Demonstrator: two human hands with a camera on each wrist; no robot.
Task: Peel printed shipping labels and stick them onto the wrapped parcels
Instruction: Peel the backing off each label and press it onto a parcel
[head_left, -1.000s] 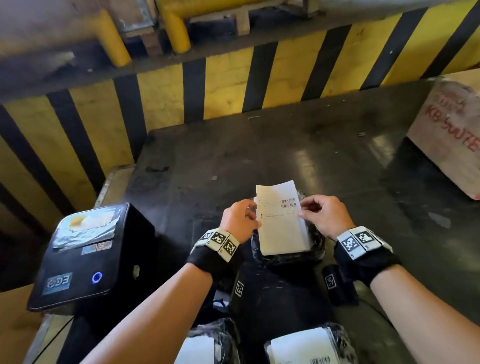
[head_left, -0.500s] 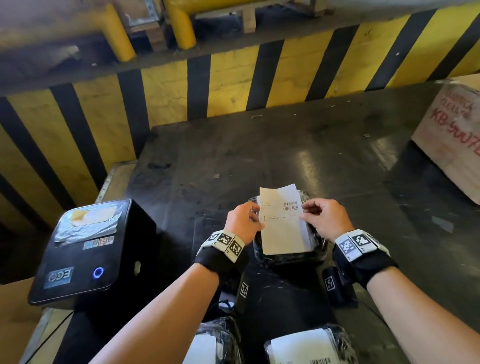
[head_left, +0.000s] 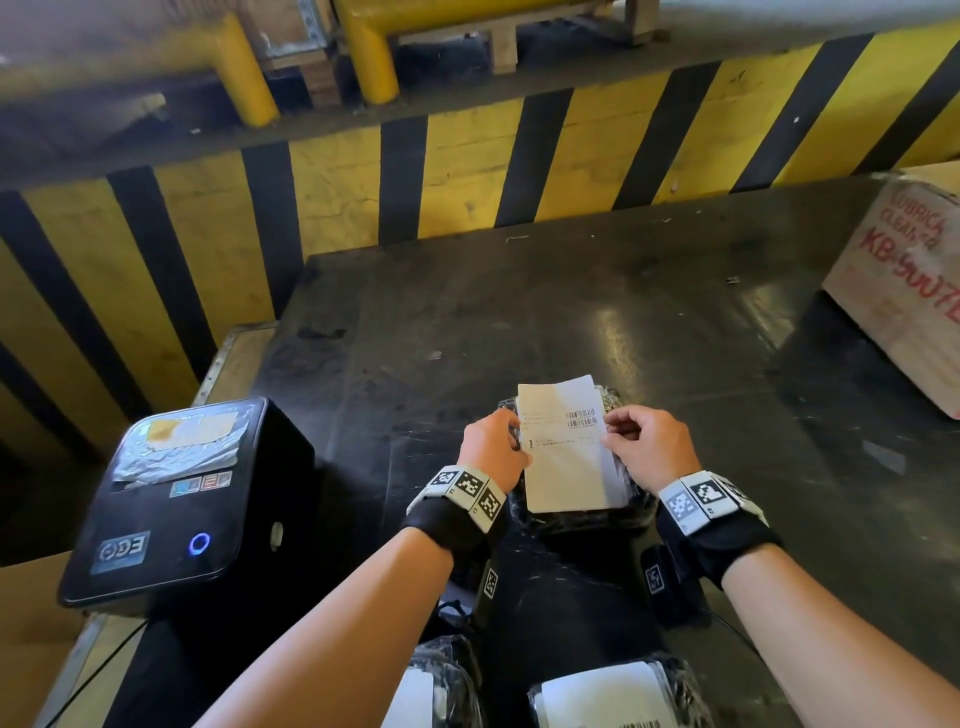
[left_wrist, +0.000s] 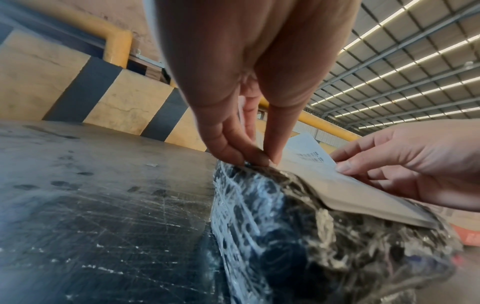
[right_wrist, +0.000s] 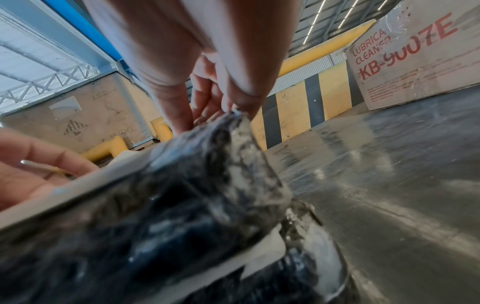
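From the head view, a white shipping label (head_left: 563, 447) with a barcode lies over a black, film-wrapped parcel (head_left: 571, 514) on the dark tabletop (head_left: 571, 312). The left hand (head_left: 493, 447) pinches the label's left edge and the right hand (head_left: 649, 449) pinches its right edge, so each grip is closed on the paper. A black label printer (head_left: 171, 509) with a blue ring light stands at the left, a cardboard box (head_left: 898, 291) with red lettering sits at the far right, and two more wrapped parcels (head_left: 608, 696) carrying white labels lie at the near edge. A yellow-and-black striped barrier (head_left: 467, 171) runs behind the tabletop. In the left wrist view, the left hand's fingertips (left_wrist: 249, 156) come together on the label's edge just above the parcel's crinkled film, while the right hand's thumb presses the opposite side; the label's far end lifts off the wrap and its near end lies low over it. In the right wrist view, the picture is blurred: the right hand's fingertips (right_wrist: 241, 102) nip at the top of the parcel, with the box behind at the right.
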